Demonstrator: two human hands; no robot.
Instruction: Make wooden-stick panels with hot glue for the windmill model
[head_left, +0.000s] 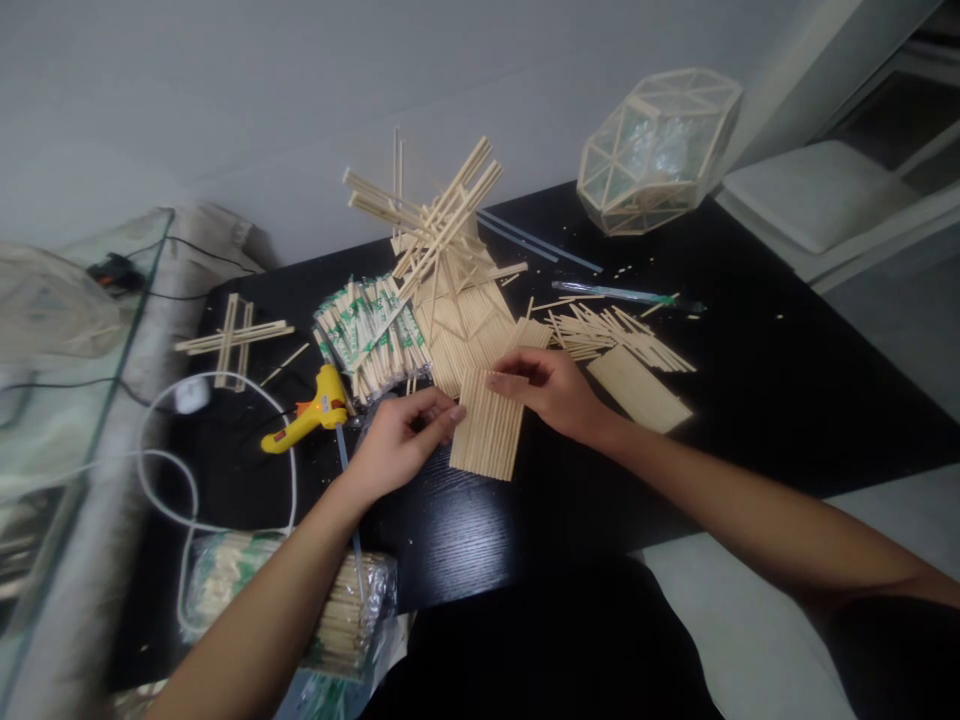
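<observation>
A flat panel of wooden sticks laid side by side is held above the black table. My left hand pinches its left edge between thumb and fingers. At the panel's upper right, my right hand grips it with the thumb on top and the fingers curled. Behind the panel lie more joined sticks, with a crossed stick structure standing over them. Left of my left hand rests a yellow glue gun with a clear glue stick at its end.
Wrapped chopsticks lie left of centre, and crossed sticks farther left. Loose sticks and a thin wooden board lie right. A faceted lantern-like frame stands at the back right. A white cable loops at the left.
</observation>
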